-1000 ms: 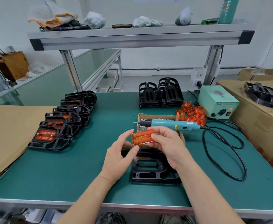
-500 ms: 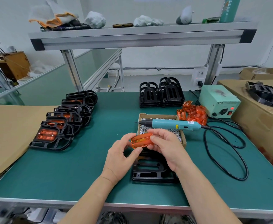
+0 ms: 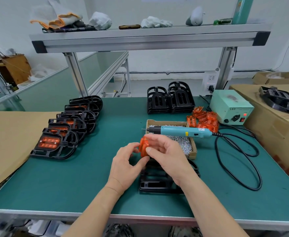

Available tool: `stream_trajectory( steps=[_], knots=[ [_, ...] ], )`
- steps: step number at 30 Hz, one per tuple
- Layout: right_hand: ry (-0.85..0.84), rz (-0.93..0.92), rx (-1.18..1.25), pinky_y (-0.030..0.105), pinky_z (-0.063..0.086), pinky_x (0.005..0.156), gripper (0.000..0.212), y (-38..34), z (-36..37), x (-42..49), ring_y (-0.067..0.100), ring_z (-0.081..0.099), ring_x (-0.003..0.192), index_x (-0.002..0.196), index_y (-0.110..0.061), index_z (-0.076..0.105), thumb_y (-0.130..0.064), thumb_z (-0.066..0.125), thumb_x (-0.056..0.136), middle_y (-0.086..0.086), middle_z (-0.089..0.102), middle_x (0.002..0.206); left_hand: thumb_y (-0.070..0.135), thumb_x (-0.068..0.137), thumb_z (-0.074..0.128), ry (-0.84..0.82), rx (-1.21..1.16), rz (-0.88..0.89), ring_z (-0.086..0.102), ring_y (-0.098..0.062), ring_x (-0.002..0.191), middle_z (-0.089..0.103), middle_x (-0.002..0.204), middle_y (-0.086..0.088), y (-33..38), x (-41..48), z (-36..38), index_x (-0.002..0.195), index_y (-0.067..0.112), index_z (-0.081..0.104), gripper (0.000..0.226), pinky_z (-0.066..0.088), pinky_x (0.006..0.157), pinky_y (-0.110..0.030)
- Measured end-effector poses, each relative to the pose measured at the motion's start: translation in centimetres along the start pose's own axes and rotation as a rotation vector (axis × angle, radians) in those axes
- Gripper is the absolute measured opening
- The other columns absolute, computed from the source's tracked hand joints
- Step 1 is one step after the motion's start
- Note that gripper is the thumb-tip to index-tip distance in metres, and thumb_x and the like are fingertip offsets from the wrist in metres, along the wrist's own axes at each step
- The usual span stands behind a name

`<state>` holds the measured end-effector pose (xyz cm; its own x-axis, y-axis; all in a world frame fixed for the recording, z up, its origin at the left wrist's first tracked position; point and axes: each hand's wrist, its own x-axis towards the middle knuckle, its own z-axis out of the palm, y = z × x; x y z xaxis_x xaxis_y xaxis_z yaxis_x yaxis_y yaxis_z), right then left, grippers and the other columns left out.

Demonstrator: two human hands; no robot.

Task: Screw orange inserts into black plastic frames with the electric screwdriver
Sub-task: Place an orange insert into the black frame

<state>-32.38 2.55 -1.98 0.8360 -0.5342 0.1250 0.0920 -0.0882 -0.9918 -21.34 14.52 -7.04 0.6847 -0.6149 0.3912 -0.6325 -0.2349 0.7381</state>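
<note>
An orange insert (image 3: 143,146) is held upright on its edge above the green table, pinched between my left hand (image 3: 125,165) and my right hand (image 3: 168,157). Below the hands a black plastic frame (image 3: 157,184) lies flat on the mat, partly hidden by my right wrist. The teal electric screwdriver (image 3: 179,132) rests across a cardboard box of screws (image 3: 185,144), its tip pointing left. Loose orange inserts (image 3: 204,119) are piled behind the box.
A row of black frames fitted with orange inserts (image 3: 63,132) overlaps at the left. Two stacks of bare black frames (image 3: 171,100) stand at the back. A green power supply (image 3: 231,106) and its black cable (image 3: 237,161) occupy the right, beside cardboard boxes (image 3: 277,127).
The orange insert has been turned from lying flat between the hands to standing on edge. Both hands stayed above the black frame.
</note>
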Motion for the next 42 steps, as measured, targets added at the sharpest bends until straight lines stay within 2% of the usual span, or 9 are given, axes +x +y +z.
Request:
stream_trajectory(
  steps=[4, 8, 12, 16, 20, 23, 30, 38, 42],
  knots=[
    [-0.046, -0.031, -0.053, 0.031, 0.052, 0.101, 0.04, 0.1, 0.5, -0.1, 0.011, 0.069, 0.11, 0.124, -0.016, 0.068, 0.008, 0.056, 0.095, 0.001, 0.074, 0.115, 0.055, 0.076, 0.065, 0.014, -0.084, -0.024, 0.062, -0.009, 0.093, 0.067, 0.092, 0.021, 0.4, 0.1, -0.2, 0.093, 0.042, 0.061, 0.022, 0.044, 0.083, -0.017],
    [0.076, -0.063, -0.279, 0.027, 0.049, 0.101, 0.038, 0.5, 0.2, 0.1, -0.002, 0.061, 0.109, 0.12, -0.024, 0.072, 0.001, 0.057, 0.096, -0.013, 0.069, 0.116, 0.053, 0.075, 0.069, 0.014, -0.189, -0.071, 0.066, -0.016, 0.098, 0.072, 0.098, 0.014, 0.1, 0.1, -0.3, 0.1, 0.038, 0.068, 0.029, 0.05, 0.094, -0.04],
    [0.087, 0.019, -0.273, 0.029, 0.052, 0.097, 0.033, 1.0, 0.1, 0.5, 0.004, 0.063, 0.103, 0.119, -0.025, 0.071, -0.004, 0.06, 0.096, -0.013, 0.069, 0.113, 0.057, 0.074, 0.068, 0.023, -0.21, -0.056, 0.065, -0.015, 0.104, 0.069, 0.11, 0.023, 0.4, 0.1, -0.3, 0.103, 0.044, 0.068, 0.031, 0.05, 0.097, -0.043],
    [0.089, 0.103, -0.085, 0.029, 0.059, 0.082, 0.028, 1.4, 0.6, 0.7, 0.017, 0.069, 0.1, 0.11, -0.015, 0.068, 0.005, 0.059, 0.094, 0.0, 0.071, 0.112, 0.059, 0.073, 0.068, 0.016, -0.193, -0.057, 0.063, -0.012, 0.106, 0.067, 0.11, 0.027, 0.5, 0.1, -0.3, 0.111, 0.055, 0.063, 0.039, 0.049, 0.098, -0.038],
    [0.094, 0.098, 0.014, 0.022, 0.055, 0.072, 0.029, 1.3, 0.4, 0.7, 0.013, 0.07, 0.09, 0.105, -0.01, 0.07, 0.012, 0.058, 0.091, 0.005, 0.075, 0.104, 0.046, 0.076, 0.08, 0.0, -0.177, -0.078, 0.059, -0.006, 0.112, 0.065, 0.114, 0.03, 0.5, 0.2, -0.3, 0.117, 0.059, 0.061, 0.047, 0.046, 0.101, -0.031],
    [0.133, 0.061, -0.046, 0.021, 0.056, 0.075, 0.028, 1.3, -0.4, 0.6, 0.007, 0.068, 0.081, 0.103, -0.014, 0.073, 0.009, 0.062, 0.09, -0.002, 0.077, 0.097, 0.038, 0.079, 0.08, -0.016, -0.174, -0.104, 0.059, -0.008, 0.114, 0.067, 0.117, 0.018, 0.2, 0.3, -0.3, 0.129, 0.051, 0.056, 0.057, 0.046, 0.103, -0.032],
    [0.19, 0.026, -0.116, 0.023, 0.056, 0.084, 0.031, 1.3, -2.1, 0.1, 0.007, 0.067, 0.084, 0.099, -0.024, 0.07, 0.004, 0.07, 0.086, -0.008, 0.074, 0.095, 0.042, 0.079, 0.077, -0.005, -0.18, -0.099, 0.062, -0.011, 0.109, 0.068, 0.111, 0.016, -0.1, 0.2, -0.2, 0.133, 0.049, 0.054, 0.059, 0.046, 0.104, -0.037],
    [0.153, 0.01, -0.121, 0.022, 0.056, 0.087, 0.03, 1.6, -2.6, -0.8, 0.012, 0.069, 0.092, 0.103, -0.015, 0.07, 0.008, 0.071, 0.085, 0.001, 0.073, 0.101, 0.037, 0.079, 0.08, -0.011, -0.141, -0.088, 0.061, -0.006, 0.105, 0.069, 0.1, 0.017, -0.4, 0.3, 0.0, 0.12, 0.058, 0.059, 0.051, 0.046, 0.099, -0.028],
    [0.149, 0.01, -0.245, 0.021, 0.055, 0.084, 0.033, 1.9, -2.9, -0.8, 0.012, 0.068, 0.089, 0.099, -0.021, 0.069, 0.01, 0.068, 0.085, 0.001, 0.073, 0.096, 0.036, 0.079, 0.08, -0.056, -0.102, -0.071, 0.058, -0.002, 0.105, 0.069, 0.096, 0.022, -0.4, 0.2, -0.1, 0.111, 0.06, 0.062, 0.044, 0.045, 0.095, -0.024]
  ],
)
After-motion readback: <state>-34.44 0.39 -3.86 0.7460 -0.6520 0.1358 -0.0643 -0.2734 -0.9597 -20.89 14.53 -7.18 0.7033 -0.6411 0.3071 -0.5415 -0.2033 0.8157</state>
